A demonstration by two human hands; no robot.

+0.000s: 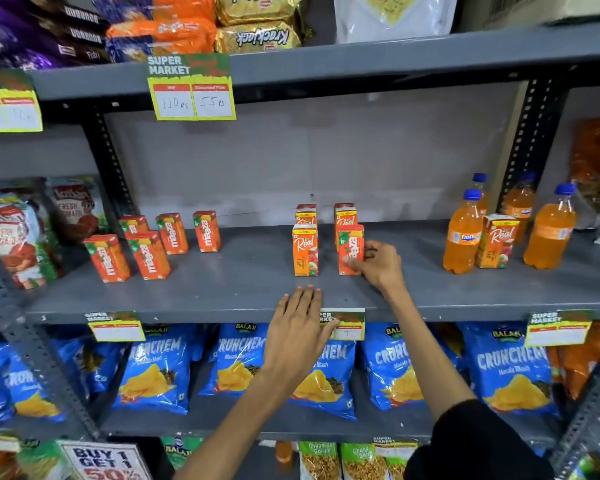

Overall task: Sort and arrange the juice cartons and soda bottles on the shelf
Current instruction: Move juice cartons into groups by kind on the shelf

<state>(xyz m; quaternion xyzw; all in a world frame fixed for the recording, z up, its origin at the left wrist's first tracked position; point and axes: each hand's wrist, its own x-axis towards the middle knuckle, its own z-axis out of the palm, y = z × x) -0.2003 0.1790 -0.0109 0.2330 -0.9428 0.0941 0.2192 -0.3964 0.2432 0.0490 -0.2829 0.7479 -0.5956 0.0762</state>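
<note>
With the Maaza group [149,244] lined up at the left, her right hand [378,265] pinches a stray Maaza carton [350,249] among the Real cartons [305,249], left hand [297,332] spread flat at the shelf [222,292] edge, one Real carton [496,241] still between the soda bottles [463,233].

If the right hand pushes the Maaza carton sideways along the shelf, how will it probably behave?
The Maaza carton is a tall, narrow box standing upright, so a push near its top would probably tip it. The right hand grips it low, which should be steadier. It looks stiff and small, likely light, and may slide easily on the smooth shelf.
</note>
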